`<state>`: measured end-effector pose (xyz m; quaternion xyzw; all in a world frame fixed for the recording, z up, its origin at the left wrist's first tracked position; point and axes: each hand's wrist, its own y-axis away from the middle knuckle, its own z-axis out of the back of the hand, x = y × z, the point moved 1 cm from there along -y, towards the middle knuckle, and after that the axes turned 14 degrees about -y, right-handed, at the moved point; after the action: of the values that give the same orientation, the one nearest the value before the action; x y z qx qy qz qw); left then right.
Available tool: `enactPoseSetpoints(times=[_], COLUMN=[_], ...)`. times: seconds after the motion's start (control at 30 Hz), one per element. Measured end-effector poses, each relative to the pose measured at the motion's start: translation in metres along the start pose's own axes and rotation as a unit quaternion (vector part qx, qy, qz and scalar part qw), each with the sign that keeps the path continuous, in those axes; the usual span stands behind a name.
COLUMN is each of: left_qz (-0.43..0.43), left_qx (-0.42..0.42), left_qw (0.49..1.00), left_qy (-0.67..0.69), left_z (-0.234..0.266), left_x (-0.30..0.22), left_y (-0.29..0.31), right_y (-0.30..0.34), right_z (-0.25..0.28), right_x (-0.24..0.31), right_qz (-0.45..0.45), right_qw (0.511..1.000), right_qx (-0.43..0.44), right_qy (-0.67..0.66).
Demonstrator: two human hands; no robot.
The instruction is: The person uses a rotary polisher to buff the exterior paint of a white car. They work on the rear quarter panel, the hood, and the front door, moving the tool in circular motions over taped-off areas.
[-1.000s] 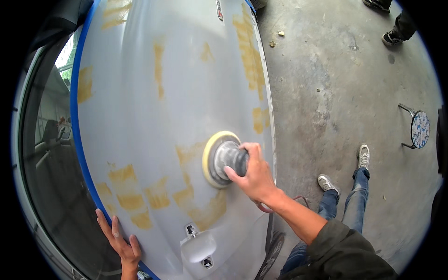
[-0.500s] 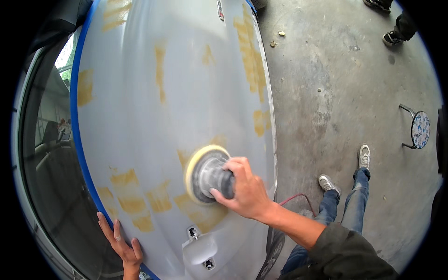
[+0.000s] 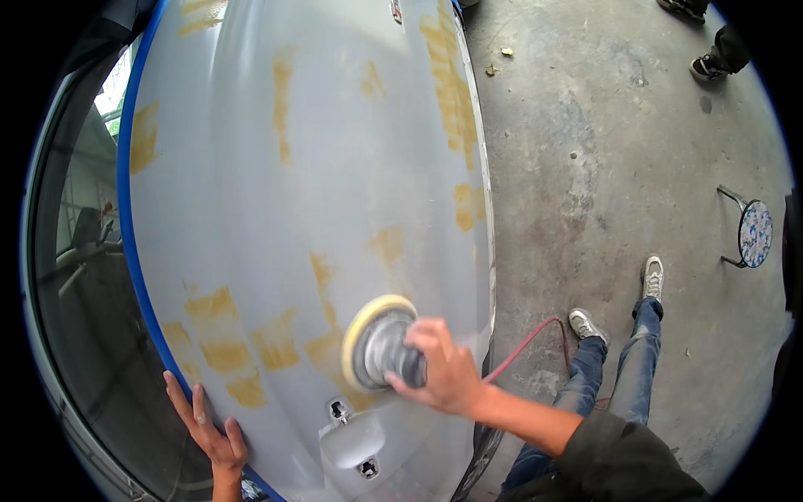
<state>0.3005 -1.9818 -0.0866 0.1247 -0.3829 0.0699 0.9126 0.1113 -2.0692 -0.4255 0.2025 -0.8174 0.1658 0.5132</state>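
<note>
A round orbital sander (image 3: 386,350) with a yellow-edged pad rests against the grey car door panel (image 3: 217,251). My right hand (image 3: 443,368) grips its dark body from the right, just above the door-handle recess (image 3: 355,442). Ochre filler patches (image 3: 224,356) spread over the panel, some beside and under the pad. At the lower left, my left hand (image 3: 213,435) lies on the panel's edge with its fingers apart, by the blue masking tape (image 3: 134,251). The sander hides part of the patch beneath it.
Dark window glass (image 3: 92,335) lies left of the tape. A red hose (image 3: 527,341) runs from behind my right arm over the concrete floor (image 3: 569,167). A round patterned stool (image 3: 754,234) stands at the right. Another person's shoes (image 3: 709,67) show at the top right.
My right hand has brought the sander lower on the panel, nearer the handle recess, uncovering a filler patch above it. The view has shifted slightly. My left hand stays by the tape.
</note>
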Motion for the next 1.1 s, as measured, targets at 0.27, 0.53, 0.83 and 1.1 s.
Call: enactPoseSetpoints(times=[0.27,0.53,0.83,1.1], left_qz=[0.005,-0.005,0.011,0.008], left_qx=[0.0,-0.004,-0.002,-0.01], left_qw=[1.0,1.0,1.0,1.0], left_qy=[0.01,0.011,0.006,0.009], left_z=[-0.001,-0.001,0.0,0.001], left_x=[-0.001,-0.003,-0.001,-0.005], left_y=[0.0,-0.007,-0.002,-0.003], right_y=[-0.12,-0.083,0.013,0.04], right_z=[0.029,0.017,0.003,0.003], right_x=[-0.014,0.002,-0.014,-0.025], right_qz=[-0.039,-0.005,0.002,-0.032], right_qw=[0.997,1.0,1.0,0.999], right_qx=[-0.062,-0.012,-0.021,-0.008], right_qy=[0.01,0.008,0.01,0.022])
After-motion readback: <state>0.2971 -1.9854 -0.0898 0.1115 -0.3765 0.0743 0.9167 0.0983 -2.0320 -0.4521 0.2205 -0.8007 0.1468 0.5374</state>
